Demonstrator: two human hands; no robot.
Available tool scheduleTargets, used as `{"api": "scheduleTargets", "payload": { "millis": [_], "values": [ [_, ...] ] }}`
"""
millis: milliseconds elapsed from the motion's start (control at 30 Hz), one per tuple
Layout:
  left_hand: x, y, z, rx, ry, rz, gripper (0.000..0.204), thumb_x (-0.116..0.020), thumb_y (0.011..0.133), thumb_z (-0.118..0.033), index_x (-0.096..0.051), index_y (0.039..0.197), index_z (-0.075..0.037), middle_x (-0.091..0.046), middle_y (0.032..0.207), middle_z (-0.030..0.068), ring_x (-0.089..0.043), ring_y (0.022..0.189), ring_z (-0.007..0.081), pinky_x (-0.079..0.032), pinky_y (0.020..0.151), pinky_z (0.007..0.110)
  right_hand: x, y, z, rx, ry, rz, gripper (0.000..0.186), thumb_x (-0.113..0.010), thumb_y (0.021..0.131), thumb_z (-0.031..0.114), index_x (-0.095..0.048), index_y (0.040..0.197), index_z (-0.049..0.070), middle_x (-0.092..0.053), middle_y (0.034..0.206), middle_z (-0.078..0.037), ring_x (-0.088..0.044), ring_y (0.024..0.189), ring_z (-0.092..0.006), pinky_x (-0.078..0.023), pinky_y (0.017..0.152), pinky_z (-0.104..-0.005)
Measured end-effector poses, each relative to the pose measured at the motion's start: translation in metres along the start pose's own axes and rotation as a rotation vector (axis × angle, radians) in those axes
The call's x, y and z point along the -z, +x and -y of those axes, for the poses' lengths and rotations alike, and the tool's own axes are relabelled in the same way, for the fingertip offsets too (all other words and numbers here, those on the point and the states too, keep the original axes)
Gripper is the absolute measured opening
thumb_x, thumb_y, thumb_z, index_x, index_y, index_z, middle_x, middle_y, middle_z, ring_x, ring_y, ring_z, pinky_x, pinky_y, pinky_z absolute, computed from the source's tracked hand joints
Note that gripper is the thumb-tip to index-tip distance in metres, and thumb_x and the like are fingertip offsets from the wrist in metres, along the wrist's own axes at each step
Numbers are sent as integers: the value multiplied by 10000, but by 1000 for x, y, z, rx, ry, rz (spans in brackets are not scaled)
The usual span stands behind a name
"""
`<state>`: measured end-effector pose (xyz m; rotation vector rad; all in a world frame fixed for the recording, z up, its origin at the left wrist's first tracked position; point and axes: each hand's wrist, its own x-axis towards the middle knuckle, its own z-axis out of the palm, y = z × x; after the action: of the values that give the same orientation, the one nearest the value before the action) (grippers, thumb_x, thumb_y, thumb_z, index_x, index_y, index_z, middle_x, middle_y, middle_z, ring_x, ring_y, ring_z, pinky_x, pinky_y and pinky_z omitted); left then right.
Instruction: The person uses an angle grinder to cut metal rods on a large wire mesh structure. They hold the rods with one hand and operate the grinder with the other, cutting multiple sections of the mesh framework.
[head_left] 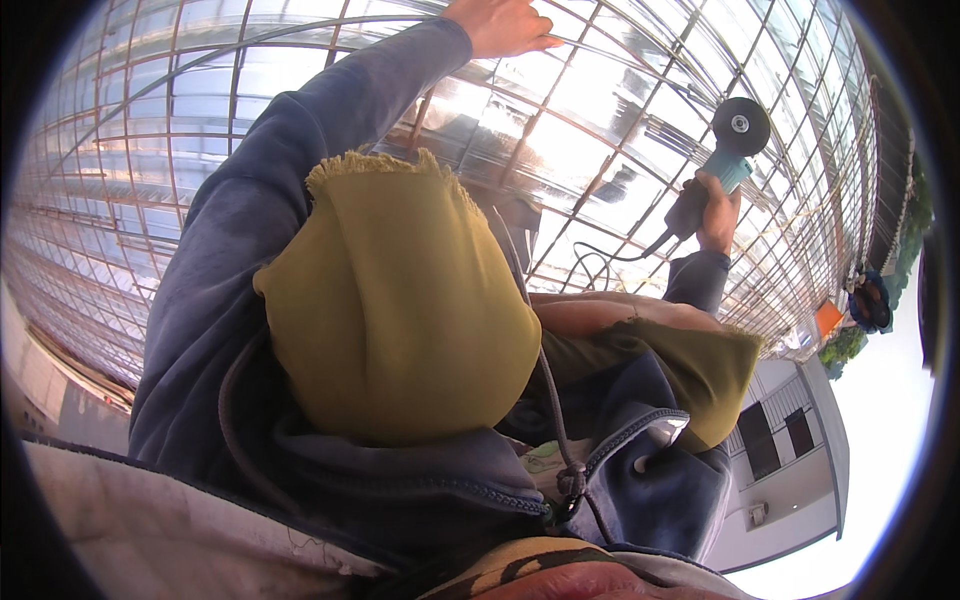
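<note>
overhead, curved greenhouse-like roof point(180, 120) of clear panels on a rust-coloured metal grid, bright with glare, filling most of the view and bending with the lens. white building wall point(800, 470) with dark windows at lower right, pale sky beyond it, a bit of green foliage point(845, 348) and a small orange object point(827, 318) at the right rim. left hand point(500, 25) raised at the top edge on a long blue sleeve point(250, 220), fingers curled against one thin bar point(575, 45) of the grid, apparently gripping it, though cut partly by the frame edge. right hand point(715, 215) up to the right, wrapped tight around the dark handle of an angle grinder point(722, 160); teal body above the fist, dark round disc point(741, 127) at the top, close under the roof grid, whether touching it or not impossible to tell through the glare. black cable point(600, 258) looping down from the grinder's tail toward the chest. olive-yellow cloth point(400, 310) with a frayed edge draped large across the middle, a second piece over the right forearm near the blue cuff. below, dark blue hooded jacket point(640, 470) with a drawstring, and a pale surface point(150, 530) at lower left.
</note>
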<state>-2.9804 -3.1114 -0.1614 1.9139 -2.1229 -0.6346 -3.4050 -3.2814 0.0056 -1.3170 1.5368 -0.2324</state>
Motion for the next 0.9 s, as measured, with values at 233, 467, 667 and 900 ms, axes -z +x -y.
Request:
{"api": "scheduleTargets", "payload": {
  "millis": [233,467,667,900],
  "values": [
    [16,-35,3,-125,193,-455,374,-646,1039,-410,-754,1273,-138,-707,1283,101,-619,1224,296,-436,1079,497,39,-24,-10,37,327,-93,378,-712,920,133,-580,1212,-68,-704,991,-197,-736,792,-310,-644,726,-446],
    [75,-198,48,290,255,-308,333,-770,1001,-412,-783,1176,-129,-724,1217,44,-694,1097,275,-516,885,460,54,-65,-21,105,479,-215,331,-712,911,105,-583,1149,-85,-695,944,-175,-754,804,-295,-663,702,-430],
    [79,-211,72,206,9,-274,242,-710,1049,-248,-772,1204,-73,-752,1136,102,-735,984,340,-596,858,440,55,-71,-27,162,559,-216,356,-726,898,97,-553,1165,-61,-689,958,-167,-752,804,-303,-658,700,-437],
    [111,-127,-28,223,-54,-363,273,-692,1061,-302,-797,1212,-100,-761,987,82,-730,859,325,-605,764,428,83,-103,-27,152,530,-296,363,-725,915,121,-597,1199,-65,-702,1009,-159,-740,864,-306,-641,737,-448]
  ]
}}
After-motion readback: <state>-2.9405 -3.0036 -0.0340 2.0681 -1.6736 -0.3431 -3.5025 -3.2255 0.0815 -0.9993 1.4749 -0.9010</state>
